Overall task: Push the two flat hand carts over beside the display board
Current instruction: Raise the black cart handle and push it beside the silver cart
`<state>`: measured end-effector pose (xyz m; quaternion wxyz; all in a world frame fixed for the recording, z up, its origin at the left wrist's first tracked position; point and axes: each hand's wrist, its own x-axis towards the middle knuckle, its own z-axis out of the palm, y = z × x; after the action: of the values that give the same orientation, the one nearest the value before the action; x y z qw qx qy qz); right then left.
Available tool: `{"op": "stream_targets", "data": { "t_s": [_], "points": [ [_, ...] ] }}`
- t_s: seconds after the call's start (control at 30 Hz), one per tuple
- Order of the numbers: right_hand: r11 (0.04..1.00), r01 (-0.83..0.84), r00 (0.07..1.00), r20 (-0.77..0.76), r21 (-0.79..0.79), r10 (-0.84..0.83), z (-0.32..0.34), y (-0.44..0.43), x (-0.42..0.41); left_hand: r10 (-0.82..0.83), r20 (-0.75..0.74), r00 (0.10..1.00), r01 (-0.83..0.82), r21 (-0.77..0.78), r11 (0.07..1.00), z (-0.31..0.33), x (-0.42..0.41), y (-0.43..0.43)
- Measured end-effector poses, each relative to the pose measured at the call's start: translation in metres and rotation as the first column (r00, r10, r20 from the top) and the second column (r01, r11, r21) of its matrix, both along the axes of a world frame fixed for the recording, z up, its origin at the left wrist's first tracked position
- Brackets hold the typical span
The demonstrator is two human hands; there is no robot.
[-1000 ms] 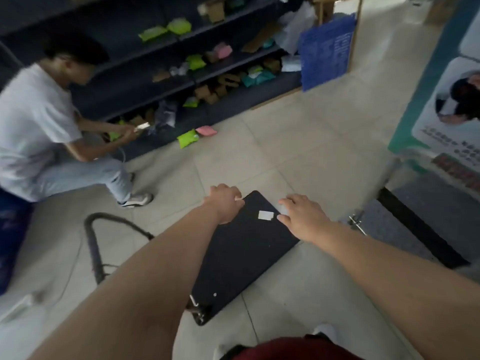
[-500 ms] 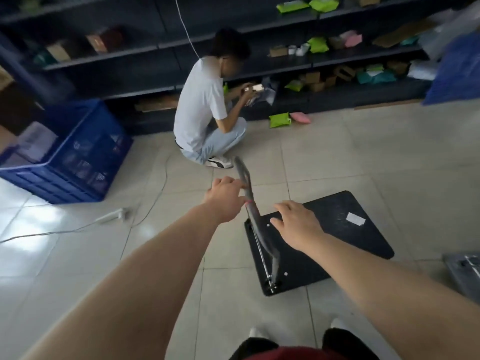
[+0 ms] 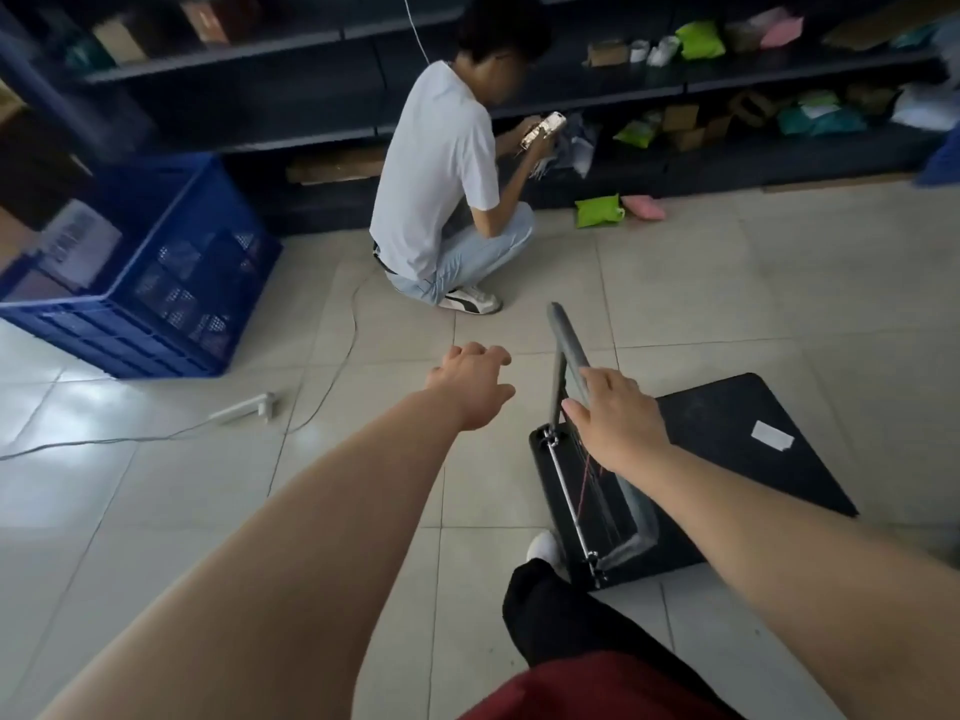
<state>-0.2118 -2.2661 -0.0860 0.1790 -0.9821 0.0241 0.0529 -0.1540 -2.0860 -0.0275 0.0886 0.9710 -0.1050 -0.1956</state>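
Observation:
A flat hand cart with a black deck [image 3: 727, 459] stands on the tiled floor at the lower right, a white label on its far end. Its grey handle bar [image 3: 563, 340] is raised upright at the near end. My right hand [image 3: 615, 418] is closed around the handle's top bar. My left hand [image 3: 470, 384] hovers to the left of the handle, fingers apart, holding nothing. The second cart and the display board are out of view.
A person in a white shirt [image 3: 441, 184] crouches ahead by dark shelves [image 3: 311, 80] of parcels. A blue crate [image 3: 150, 272] stands at the left. A power strip [image 3: 244, 407] and its cable lie on the floor. Green and pink parcels [image 3: 618, 210] lie by the shelf.
The handle has come up to upright from lying flat. My right hand took hold of the bar, and my left hand let go and moved left. The view panned left.

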Motion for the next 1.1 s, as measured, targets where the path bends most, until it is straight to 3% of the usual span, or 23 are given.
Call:
{"op": "stream_targets", "data": {
  "t_s": [0.17, 0.33, 0.53, 0.67, 0.83, 1.0, 1.1],
  "points": [
    [0.987, 0.146, 0.989, -0.014, 0.063, -0.145, -0.012, -0.003, 0.039, -0.188, -0.045, 0.981, 0.19, 0.063, 0.98, -0.006, 0.076, -0.02],
    [0.972, 0.236, 0.965, -0.116, -0.008, -0.236, -0.01, -0.008, 0.06, -0.422, -0.04, 0.906, 0.424, 0.06, 0.904, -0.007, 0.131, -0.046],
    [0.914, 0.406, 0.89, -0.218, -0.02, -0.4, -0.009, -0.011, 0.051, -0.678, -0.148, 0.72, 0.693, 0.195, 0.694, -0.016, 0.166, -0.062],
    [0.77, 0.638, 0.75, -0.211, -0.016, -0.626, -0.013, 0.006, 0.029, -0.798, -0.182, 0.575, 0.815, 0.215, 0.538, -0.028, 0.176, -0.071],
    [0.505, 0.862, 0.481, -0.249, -0.039, -0.841, -0.011, 0.05, -0.01, -0.921, -0.141, 0.362, 0.925, 0.177, 0.336, -0.04, 0.167, -0.073],
    [0.39, 0.918, 0.369, -0.206, -0.072, -0.906, -0.012, 0.083, -0.029, -0.951, -0.116, 0.287, 0.948, 0.18, 0.264, -0.05, 0.152, -0.071],
    [0.367, 0.929, 0.351, -0.201, -0.048, -0.915, -0.014, 0.082, -0.027, -0.949, -0.146, 0.278, 0.953, 0.168, 0.253, -0.057, 0.146, -0.077]
  ]
}}
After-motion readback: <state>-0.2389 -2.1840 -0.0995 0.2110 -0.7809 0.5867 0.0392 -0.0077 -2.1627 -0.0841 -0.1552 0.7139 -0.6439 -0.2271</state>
